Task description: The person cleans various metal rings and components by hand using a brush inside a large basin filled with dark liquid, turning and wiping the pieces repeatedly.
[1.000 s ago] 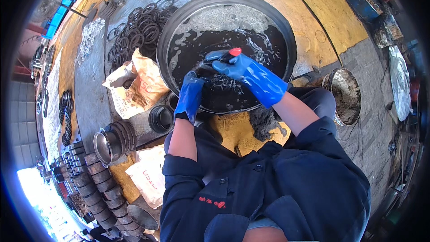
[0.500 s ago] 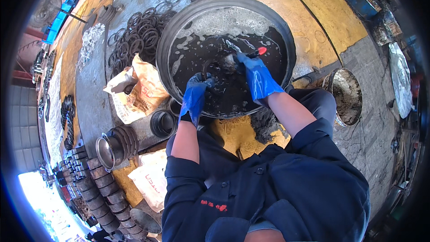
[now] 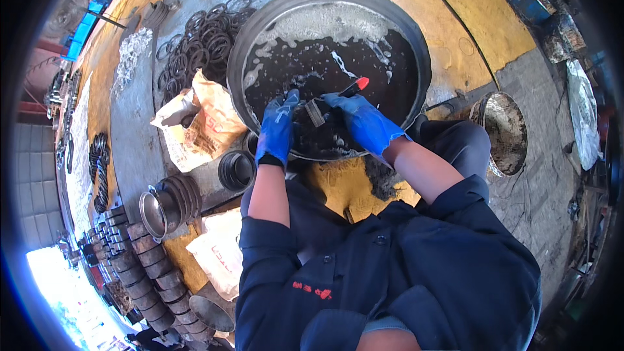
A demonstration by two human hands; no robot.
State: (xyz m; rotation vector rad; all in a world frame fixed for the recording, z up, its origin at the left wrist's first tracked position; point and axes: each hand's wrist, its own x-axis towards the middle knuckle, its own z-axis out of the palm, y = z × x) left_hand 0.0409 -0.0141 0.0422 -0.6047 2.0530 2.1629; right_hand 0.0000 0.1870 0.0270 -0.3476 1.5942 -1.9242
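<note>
A wide round black tub [image 3: 422, 84] holds dark liquid with pale foam along its far side. Over its near part, my right hand [image 3: 367, 120], in a blue rubber glove, is closed on a paintbrush [image 3: 354, 88]. The brush has a dark handle with a red tip, and its flat head [image 3: 316, 112] points left and down. My left hand [image 3: 277, 123], gloved in blue too, is closed at the left of the brush head. It grips a black ring [image 3: 303, 129], which hardly stands out from the dark liquid. The brush head is at or close to the ring.
A heap of black rings [image 3: 198, 49] lies left of the tub. Nearer are a torn paper bag [image 3: 201, 127], stacked dark rings [image 3: 237, 170], metal rings [image 3: 159, 211] and a second bag [image 3: 218, 253]. A dirty bucket [image 3: 504, 133] stands at the right by my knee.
My left hand has turned and shifted left, and the ring in it has tipped lower. My right hand has drawn nearer to me, bringing the brush head out of the liquid and into sight.
</note>
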